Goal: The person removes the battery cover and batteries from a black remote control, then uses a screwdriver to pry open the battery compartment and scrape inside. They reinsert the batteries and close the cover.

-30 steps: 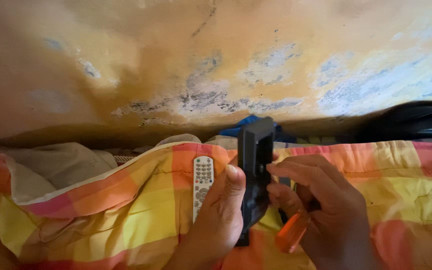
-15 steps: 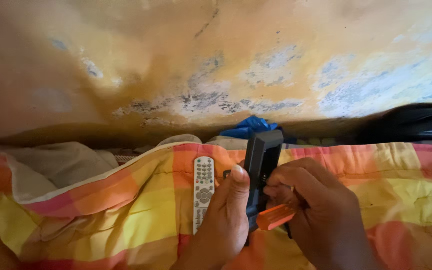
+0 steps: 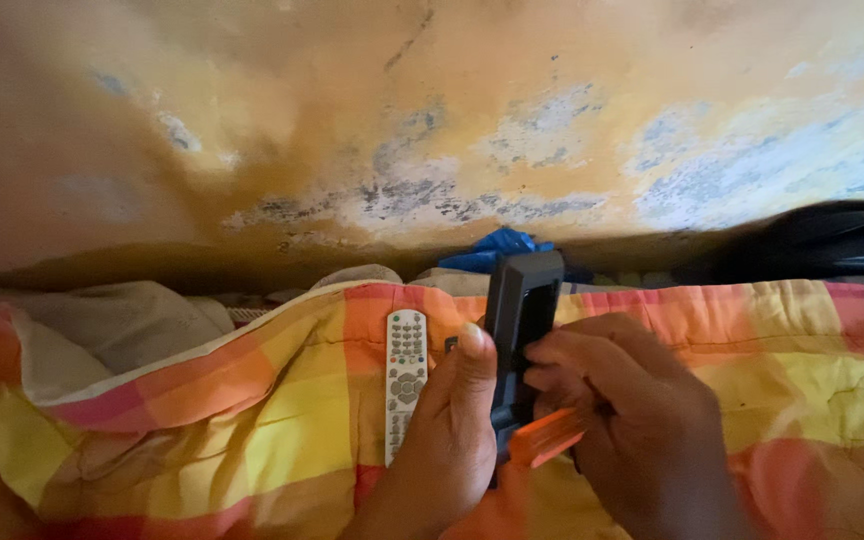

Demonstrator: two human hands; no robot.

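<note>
The left hand [image 3: 452,430] grips a long black plastic remote [image 3: 520,310], pointing to 12 o'clock. The right hand [image 3: 632,420] pinches an orange plastic tool [image 3: 544,438]. At 9 o'clock, a grey remote [image 3: 405,385] lies on the checked blanket [image 3: 252,420].

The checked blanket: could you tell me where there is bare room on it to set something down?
The blanket lies bare left of the grey remote, and again at far right, below the dark bag. The middle is crowded: the left hand and right hand hold the black device and an orange tool.
</note>
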